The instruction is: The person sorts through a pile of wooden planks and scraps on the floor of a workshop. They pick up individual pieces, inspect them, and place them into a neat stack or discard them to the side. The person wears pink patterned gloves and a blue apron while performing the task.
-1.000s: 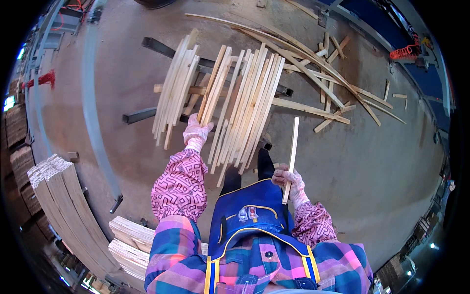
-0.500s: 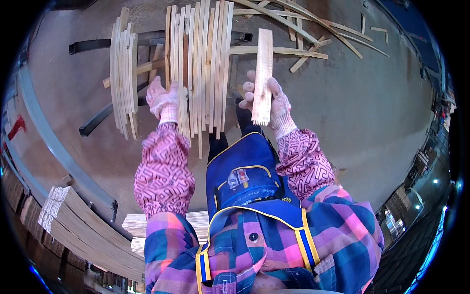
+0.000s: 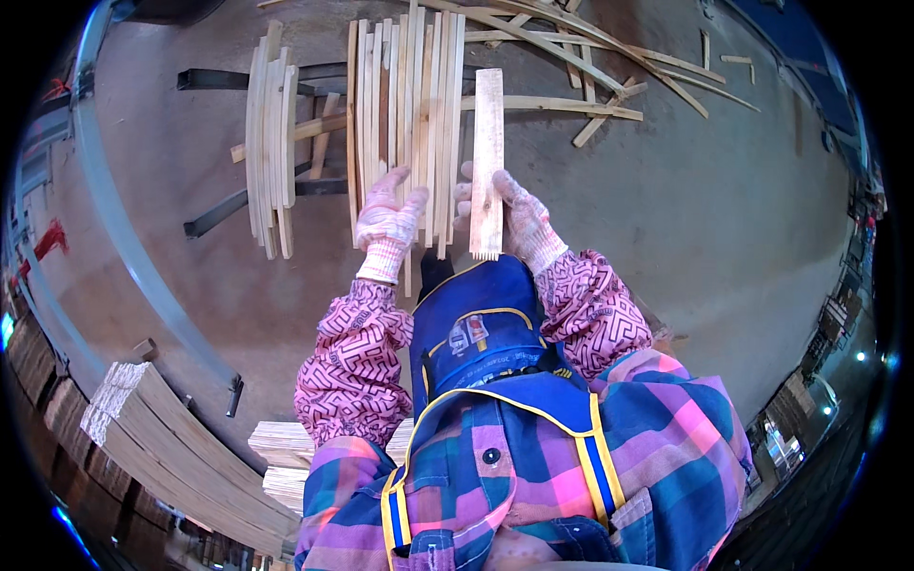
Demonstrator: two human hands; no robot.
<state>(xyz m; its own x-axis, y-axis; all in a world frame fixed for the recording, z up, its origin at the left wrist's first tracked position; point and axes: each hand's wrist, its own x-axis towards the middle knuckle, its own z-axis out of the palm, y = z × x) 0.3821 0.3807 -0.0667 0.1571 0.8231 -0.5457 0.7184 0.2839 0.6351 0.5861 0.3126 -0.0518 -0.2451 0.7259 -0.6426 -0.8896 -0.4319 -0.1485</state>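
Plaid cloth and a blue apron fill the near foreground, with patterned pink sleeves reaching forward from it. Stacked pale boards (image 3: 181, 447) lie close at the lower left, and a smaller stack (image 3: 286, 457) sits just beside the person's left elbow, so the near left is crowded; the right side is open bare floor.

Both hands wear light knit gloves. The right hand (image 3: 514, 219) is closed around a flat wooden slat (image 3: 488, 157), fingers wrapped over its lower part; the slat stands lengthwise away from the body, its toothed lower end poking out just below the glove. It lies just beside the right edge of the middle bundle of slats (image 3: 405, 114). The left hand (image 3: 388, 221) rests on that bundle's near end, fingers spread slightly and laid flat on the wood, not clamped around any one strip.

A second bundle of slats (image 3: 269, 143) lies to the left, apart from the first. Both bundles rest across dark metal bars (image 3: 238, 81) low on the ground. Farther off, loose thin strips (image 3: 590, 67) scatter at angles to the upper right.

Grey concrete floor (image 3: 724, 247) spreads underneath, with a curved pale rail (image 3: 124, 238) along the left.
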